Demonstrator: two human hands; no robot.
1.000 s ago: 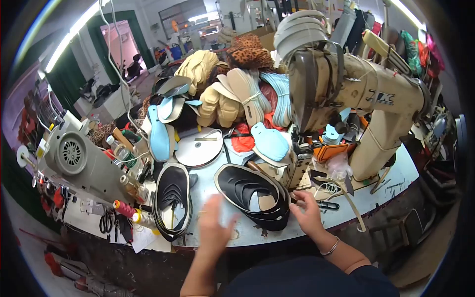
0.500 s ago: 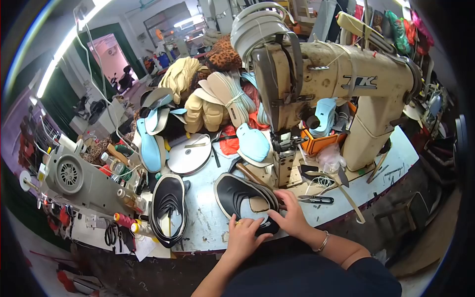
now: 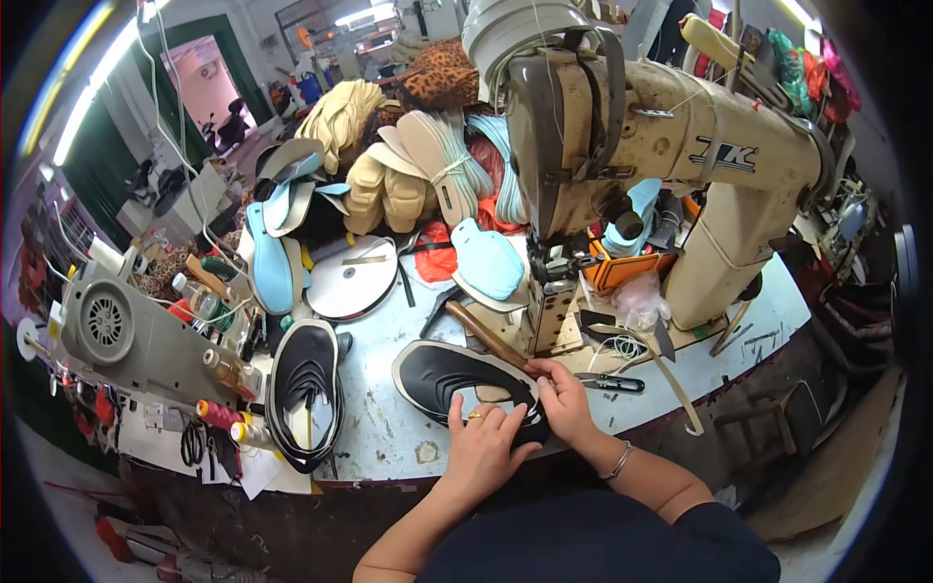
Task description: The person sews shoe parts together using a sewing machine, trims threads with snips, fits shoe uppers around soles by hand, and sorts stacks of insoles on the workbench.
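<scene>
Our right hand (image 3: pixel 567 403) pinches the black, oval, leather-like shoe upper (image 3: pixel 449 373), probably light, soft, best held by its rim; our left hand (image 3: pixel 483 449) grips we cannot tell what.

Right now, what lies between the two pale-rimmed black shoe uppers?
Nothing but scuffed, pale-blue tabletop lies between the left upper and the right upper, as the head view shows.

Between the two black shoe uppers (image 3: pixel 428 374) there is a passage for a hand along the tabletop (image 3: pixel 371 389); behind the right one, the hammer (image 3: pixel 491 333) and sewing machine (image 3: pixel 661 126) obstruct.
</scene>
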